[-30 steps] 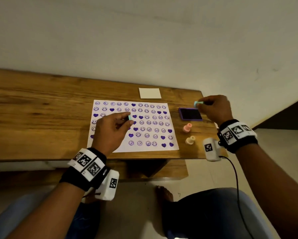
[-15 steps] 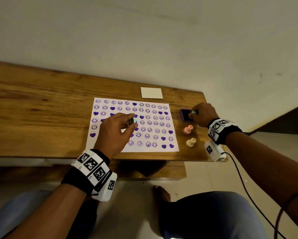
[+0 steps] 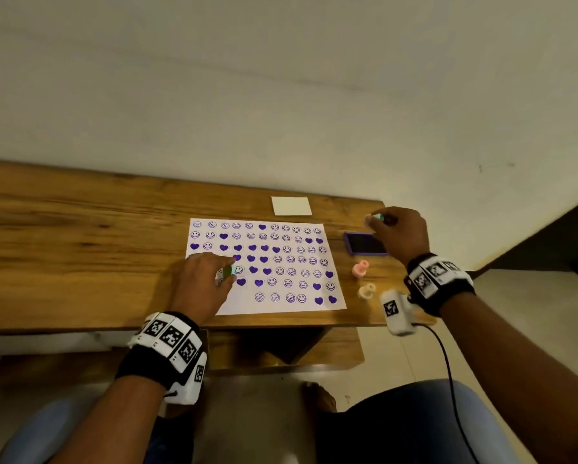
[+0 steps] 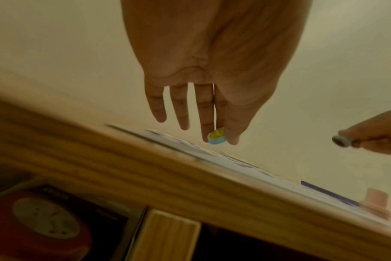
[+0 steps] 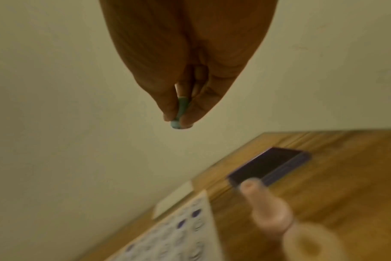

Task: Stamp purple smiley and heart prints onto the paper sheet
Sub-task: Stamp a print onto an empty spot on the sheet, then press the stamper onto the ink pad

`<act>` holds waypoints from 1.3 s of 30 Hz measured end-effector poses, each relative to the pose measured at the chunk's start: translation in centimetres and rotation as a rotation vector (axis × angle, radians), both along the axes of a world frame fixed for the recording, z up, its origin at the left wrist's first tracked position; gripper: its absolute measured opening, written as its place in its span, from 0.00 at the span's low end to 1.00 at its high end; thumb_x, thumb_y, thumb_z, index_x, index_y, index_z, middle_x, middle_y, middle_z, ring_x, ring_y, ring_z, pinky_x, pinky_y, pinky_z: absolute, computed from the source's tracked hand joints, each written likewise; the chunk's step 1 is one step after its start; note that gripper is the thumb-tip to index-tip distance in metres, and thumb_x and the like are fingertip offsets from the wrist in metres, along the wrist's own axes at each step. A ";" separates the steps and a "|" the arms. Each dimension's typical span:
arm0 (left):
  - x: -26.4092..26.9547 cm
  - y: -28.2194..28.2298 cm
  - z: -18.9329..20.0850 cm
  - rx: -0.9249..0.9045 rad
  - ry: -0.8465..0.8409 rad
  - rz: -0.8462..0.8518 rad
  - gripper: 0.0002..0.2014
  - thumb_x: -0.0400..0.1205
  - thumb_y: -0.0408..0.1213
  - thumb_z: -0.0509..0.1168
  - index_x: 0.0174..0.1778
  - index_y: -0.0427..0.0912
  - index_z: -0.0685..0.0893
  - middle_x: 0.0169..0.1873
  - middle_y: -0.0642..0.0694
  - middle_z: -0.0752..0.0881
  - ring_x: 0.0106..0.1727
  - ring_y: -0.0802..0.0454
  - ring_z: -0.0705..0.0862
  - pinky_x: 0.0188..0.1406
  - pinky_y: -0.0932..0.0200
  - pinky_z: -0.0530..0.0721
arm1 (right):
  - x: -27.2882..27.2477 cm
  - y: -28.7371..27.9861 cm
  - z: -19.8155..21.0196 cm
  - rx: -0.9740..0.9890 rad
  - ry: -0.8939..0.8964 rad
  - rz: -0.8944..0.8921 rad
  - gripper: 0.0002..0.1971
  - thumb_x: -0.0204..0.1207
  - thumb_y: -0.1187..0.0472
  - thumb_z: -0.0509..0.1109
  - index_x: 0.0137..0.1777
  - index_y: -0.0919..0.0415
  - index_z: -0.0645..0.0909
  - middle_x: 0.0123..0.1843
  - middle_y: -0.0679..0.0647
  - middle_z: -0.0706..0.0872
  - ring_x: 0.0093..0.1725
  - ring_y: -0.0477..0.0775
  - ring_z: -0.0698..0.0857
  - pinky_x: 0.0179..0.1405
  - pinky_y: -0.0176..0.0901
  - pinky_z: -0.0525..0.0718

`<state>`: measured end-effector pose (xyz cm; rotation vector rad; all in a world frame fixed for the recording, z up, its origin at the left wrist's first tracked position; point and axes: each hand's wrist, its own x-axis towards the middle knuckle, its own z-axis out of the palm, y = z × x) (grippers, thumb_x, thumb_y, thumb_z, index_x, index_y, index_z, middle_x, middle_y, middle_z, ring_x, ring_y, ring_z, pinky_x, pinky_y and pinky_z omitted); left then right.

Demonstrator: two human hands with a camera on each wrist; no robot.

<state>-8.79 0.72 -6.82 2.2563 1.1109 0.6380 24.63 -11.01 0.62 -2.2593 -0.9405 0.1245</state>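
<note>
A plain pale wall backs the wooden counter (image 3: 80,236). On it lies the paper sheet (image 3: 280,262), mostly filled with purple smileys and hearts. The left hand (image 3: 203,283) pinches a small teal stamp (image 4: 217,137) low over the sheet's near-left part, apparently to print. The right hand (image 3: 398,232) pinches a second stamp (image 5: 179,114) above the purple ink pad (image 3: 364,243), likely just inked. Two spare stamps (image 3: 361,269) stand near the pad.
</note>
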 end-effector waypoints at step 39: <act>1.5 0.5 -0.2 0.030 0.130 0.097 0.18 0.78 0.46 0.70 0.65 0.50 0.85 0.58 0.48 0.88 0.62 0.44 0.78 0.59 0.44 0.80 | -22.6 1.8 -6.7 -0.329 -0.005 0.265 0.16 0.81 0.50 0.69 0.38 0.60 0.85 0.36 0.55 0.86 0.40 0.56 0.82 0.46 0.45 0.78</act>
